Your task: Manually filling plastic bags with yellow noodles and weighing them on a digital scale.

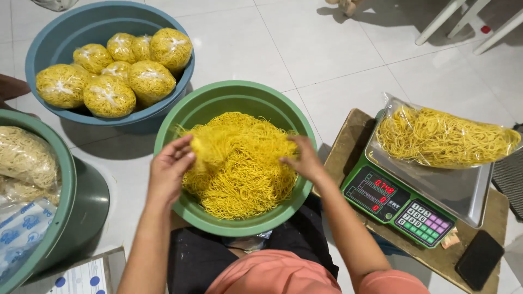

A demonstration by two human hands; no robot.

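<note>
A green basin point(218, 103) sits between my knees, heaped with loose yellow noodles point(239, 174). My left hand point(169, 166) grips a bunch of these noodles at the pile's left side. On the pile's right side, my right hand point(302, 160) presses into the strands, fingers closed in them. To the right, a clear bag of yellow noodles point(444, 136) lies on the steel pan of a green digital scale point(403, 204).
A blue basin point(65, 32) at the back left holds several tied bags of noodles point(109, 95). Another green basin point(68, 179) at the left holds paler noodles in plastic. A black phone point(479, 258) lies on the wooden board beside the scale. White chair legs point(468, 22) stand at back right.
</note>
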